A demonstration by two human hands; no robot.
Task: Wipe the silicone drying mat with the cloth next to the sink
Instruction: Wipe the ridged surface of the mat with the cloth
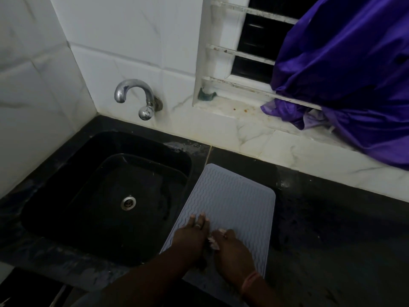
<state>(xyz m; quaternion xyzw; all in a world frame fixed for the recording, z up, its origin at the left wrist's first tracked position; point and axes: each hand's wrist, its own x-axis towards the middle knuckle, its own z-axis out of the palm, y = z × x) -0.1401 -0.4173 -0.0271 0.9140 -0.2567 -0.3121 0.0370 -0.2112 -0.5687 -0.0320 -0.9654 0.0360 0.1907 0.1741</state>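
Left hand [192, 237] flat, fingers straight, ring on one; right hand [231, 247] beside it, fingers curled.

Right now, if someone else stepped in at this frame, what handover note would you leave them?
Left hand: flat on the silicone drying mat, fingers straight, near its sink-side edge.
Right hand: on the mat beside the left, fingers curled over something small and pale; too dark to tell whether that is the cloth.
The mat lies flat on the dark counter, just right of the sink, with its left edge at the sink's rim.
Done: cannot judge how much is wiped.
Left: wipe the far half of the mat, which neither hand touches.
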